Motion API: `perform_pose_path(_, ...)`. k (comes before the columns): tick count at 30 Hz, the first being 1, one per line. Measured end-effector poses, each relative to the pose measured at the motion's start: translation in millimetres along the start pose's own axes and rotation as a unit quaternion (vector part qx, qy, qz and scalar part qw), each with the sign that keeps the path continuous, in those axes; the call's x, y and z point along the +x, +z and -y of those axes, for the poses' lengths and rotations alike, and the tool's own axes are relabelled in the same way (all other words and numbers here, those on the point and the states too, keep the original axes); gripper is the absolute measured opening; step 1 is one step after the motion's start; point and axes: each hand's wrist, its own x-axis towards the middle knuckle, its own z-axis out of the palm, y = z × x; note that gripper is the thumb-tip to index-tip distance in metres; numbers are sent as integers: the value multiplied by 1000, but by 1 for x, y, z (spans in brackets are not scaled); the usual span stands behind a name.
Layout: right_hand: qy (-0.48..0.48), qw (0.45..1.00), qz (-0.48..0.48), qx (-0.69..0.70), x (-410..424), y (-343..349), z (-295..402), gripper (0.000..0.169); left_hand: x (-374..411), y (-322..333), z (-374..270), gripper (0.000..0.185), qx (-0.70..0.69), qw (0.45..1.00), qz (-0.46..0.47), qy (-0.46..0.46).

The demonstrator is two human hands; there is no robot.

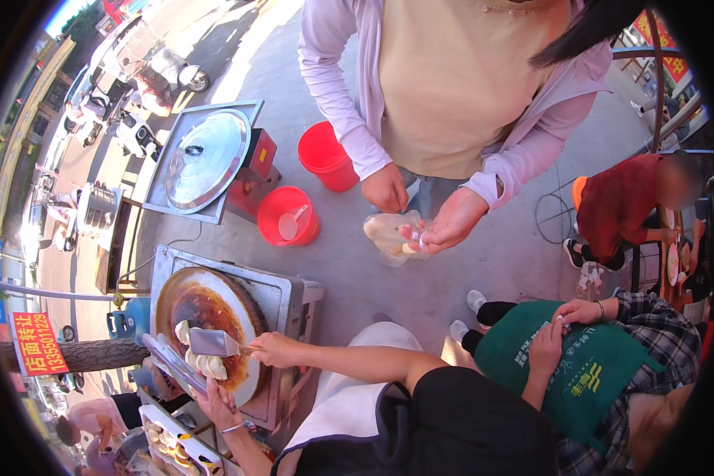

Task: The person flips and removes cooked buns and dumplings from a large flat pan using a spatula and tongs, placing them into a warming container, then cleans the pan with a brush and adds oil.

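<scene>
My right hand (273,350) grips the wooden handle of a wide metal spatula (209,343). Its blade is over a large round griddle (214,297) with a browned, oily surface. White dumplings or buns (205,364) sit close together beside and below the blade; whether the blade touches them I cannot tell. My left hand (219,400), with a bangle at the wrist, holds light purple-grey shallow dishes (175,364), seemingly stacked. They are tilted at the griddle's near-left edge and hide part of it. The griddle rests on a metal stove (282,297).
A person in a lilac jacket (339,95) holds a clear plastic bag (390,235) opposite me. Someone in a green apron (529,345) stands at right. Red buckets (288,232) (327,154), a lidded cooker (208,160), a blue gas cylinder (132,321) and a food tray (169,446) surround the stove.
</scene>
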Motion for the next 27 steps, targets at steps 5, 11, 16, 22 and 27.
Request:
perform_pose_path(5, -3, 1000, 0, 11, -1, -3, 10, 23, -4, -3, -2, 36, 2, 1000, 2, 2)
perform_pose_path(11, -27, 1000, -14, -5, 6, 12, -1, 22, -8, -14, -5, 36, -6, 1000, 26, 7)
perform_pose_path(16, -17, 1000, -15, 4, 6, 17, 6, 24, -7, -25, -2, 39, -11, 1000, 21, 5)
perform_pose_path(22, 3, 1000, -16, 2, 11, 29, 4, 23, -9, -39, -1, 41, -14, 1000, 19, -7)
perform_pose_path(27, 19, 1000, -18, -14, 19, 46, 3, 25, -8, -59, 7, 45, -29, 999, 12, -19)
